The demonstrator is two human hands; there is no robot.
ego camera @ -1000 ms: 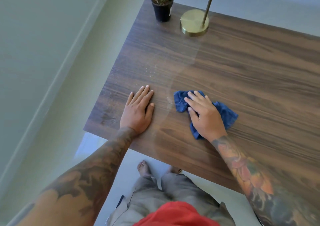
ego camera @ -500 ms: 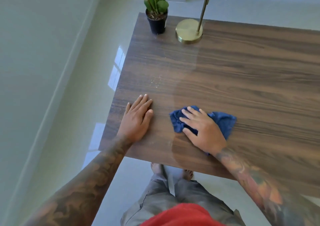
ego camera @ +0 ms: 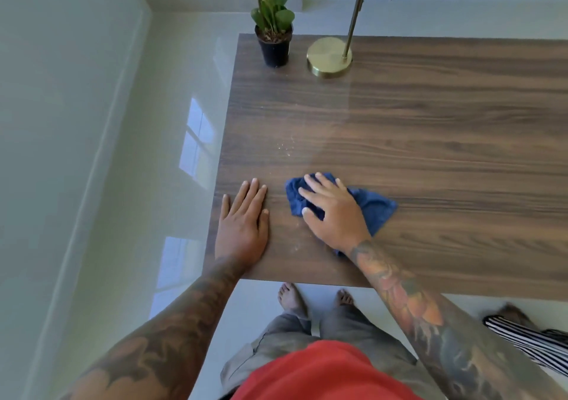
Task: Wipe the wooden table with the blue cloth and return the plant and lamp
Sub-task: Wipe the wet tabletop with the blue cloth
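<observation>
A dark wooden table (ego camera: 430, 141) fills the right of the view. My right hand (ego camera: 333, 212) presses flat, fingers spread, on a crumpled blue cloth (ego camera: 376, 207) near the table's front left corner. My left hand (ego camera: 244, 224) rests flat on the wood just left of the cloth, holding nothing. Pale specks of dust (ego camera: 285, 149) lie on the surface beyond the cloth. At the far left corner stand a green plant in a black pot (ego camera: 274, 46) and, right of it, a lamp with a round brass base (ego camera: 329, 57) and a thin brass stem.
Glossy pale floor tiles (ego camera: 172, 184) and a wall run along the table's left side. My bare feet (ego camera: 292, 299) stand under the front edge. A person's striped trouser leg (ego camera: 522, 341) shows at the lower right.
The cloth under my right hand has slid slightly left toward my left hand. The view has tilted up, showing more of the plant and lamp. My left hand stays put.
</observation>
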